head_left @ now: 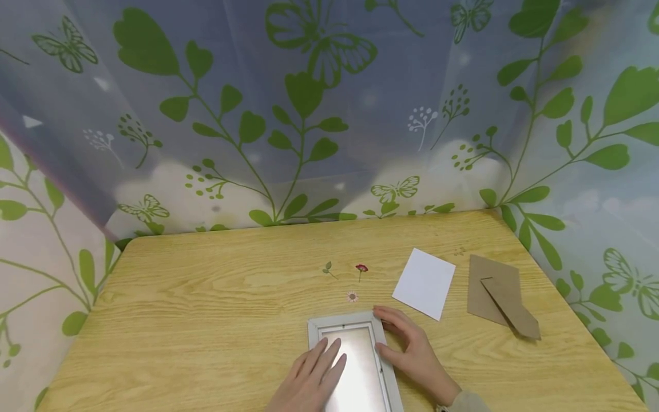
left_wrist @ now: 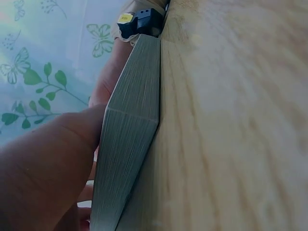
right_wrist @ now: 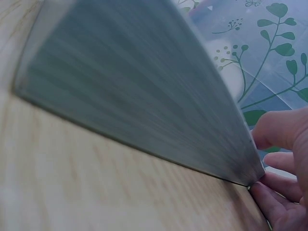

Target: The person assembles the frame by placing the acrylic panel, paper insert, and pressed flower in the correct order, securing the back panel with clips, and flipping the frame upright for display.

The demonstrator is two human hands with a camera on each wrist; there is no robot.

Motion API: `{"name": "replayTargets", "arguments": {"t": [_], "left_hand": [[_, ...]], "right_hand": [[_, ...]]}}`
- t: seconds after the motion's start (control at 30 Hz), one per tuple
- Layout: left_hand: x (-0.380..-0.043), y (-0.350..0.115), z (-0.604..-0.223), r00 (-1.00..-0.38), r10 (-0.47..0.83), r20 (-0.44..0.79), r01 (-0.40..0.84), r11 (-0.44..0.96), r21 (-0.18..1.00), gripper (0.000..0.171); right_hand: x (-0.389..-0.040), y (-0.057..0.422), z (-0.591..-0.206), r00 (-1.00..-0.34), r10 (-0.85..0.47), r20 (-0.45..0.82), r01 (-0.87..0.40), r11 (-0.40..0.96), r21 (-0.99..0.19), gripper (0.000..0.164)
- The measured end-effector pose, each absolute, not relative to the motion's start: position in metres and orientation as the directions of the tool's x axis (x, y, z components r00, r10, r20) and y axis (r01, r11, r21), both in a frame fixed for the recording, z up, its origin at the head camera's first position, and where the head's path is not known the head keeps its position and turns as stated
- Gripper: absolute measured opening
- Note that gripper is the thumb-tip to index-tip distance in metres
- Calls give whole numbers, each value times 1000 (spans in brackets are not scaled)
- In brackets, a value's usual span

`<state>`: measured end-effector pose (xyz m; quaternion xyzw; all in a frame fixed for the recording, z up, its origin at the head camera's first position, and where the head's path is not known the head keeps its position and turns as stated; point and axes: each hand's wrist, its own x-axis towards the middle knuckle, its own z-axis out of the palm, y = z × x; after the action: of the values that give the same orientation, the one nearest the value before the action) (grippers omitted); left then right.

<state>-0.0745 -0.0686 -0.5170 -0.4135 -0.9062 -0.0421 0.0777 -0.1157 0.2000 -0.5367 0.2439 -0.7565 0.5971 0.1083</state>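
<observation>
A grey-white picture frame (head_left: pixel 340 323) lies flat at the near edge of the wooden table (head_left: pixel 206 320). My left hand (head_left: pixel 314 375) rests on its glass with the fingers straight. My right hand (head_left: pixel 412 349) holds the frame's right rail, with the thumb on top and the index finger at the far right corner. The left wrist view shows the frame's side (left_wrist: pixel 130 144) against the wood, with my left hand (left_wrist: pixel 43 168) at its edge. In the right wrist view, the fingers of my right hand (right_wrist: pixel 284 192) curl at a corner of the blurred frame (right_wrist: pixel 134 86).
Beyond the frame lie a small daisy (head_left: pixel 352 296), a red pressed flower (head_left: pixel 361 268) and a green sprig (head_left: pixel 328 268). A white card (head_left: pixel 424 282) and a brown backing board with a stand (head_left: pixel 496 294) lie to the right. Leaf-printed sheets wall in the table.
</observation>
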Motion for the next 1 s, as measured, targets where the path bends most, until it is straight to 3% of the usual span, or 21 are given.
{"name": "replayTargets", "arguments": {"t": [0.27, 0.57, 1.0], "left_hand": [[-82, -74, -519, -608, 736, 298, 782, 620, 63, 65], [-91, -91, -532, -634, 669, 388, 755, 645, 119, 70], [-90, -94, -545, -706, 619, 345, 680, 729, 83, 74]], "right_hand": [[-114, 200, -535, -869, -234, 437, -480, 177, -860, 57], [-114, 200, -534, -871, -241, 427, -469, 156, -869, 57], [-114, 201, -535, -857, -245, 454, -498, 160, -853, 57]]}}
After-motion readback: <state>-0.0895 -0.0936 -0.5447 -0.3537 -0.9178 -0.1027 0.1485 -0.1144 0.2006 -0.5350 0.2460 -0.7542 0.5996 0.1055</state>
